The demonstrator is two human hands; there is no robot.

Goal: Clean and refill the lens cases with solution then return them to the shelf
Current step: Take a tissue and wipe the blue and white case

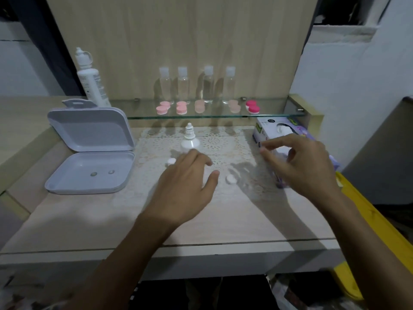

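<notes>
A: What does the bench (234, 220) carry, biggest first?

B: At its far edge a glass shelf (268, 114) holds four clear bottles and, in front of them, a row of lens cases (181, 107), pale pink on the left and a deep pink one at the right end. On the left of the bench lies an open grey box (89, 153), lid up, with two small round things in its tray, possibly lenses; the view is too soft to be sure. A tall solution bottle (90, 79) stands behind it. At the right sits a tissue box (283, 130).

A: And the small things?

B: A small dropper bottle (190, 139) stands on the lace mat (214, 142), just beyond the left hand (185, 186). Two little white caps (230, 179) lie on the mat, one at each side of that hand.

A: What are the hands doing?

B: Neither grip holds anything. The left hand's fingers are spread and relaxed above the mat, fingertips near the dropper bottle. The right hand (299, 162) hovers loosely curled in front of the tissue box.

A: How would a case handle?

B: Probably light, stiff plastic, and slippery once wet. It is best pinched across the narrow bridge between its two wells, kept level so the solution stays in.
</notes>
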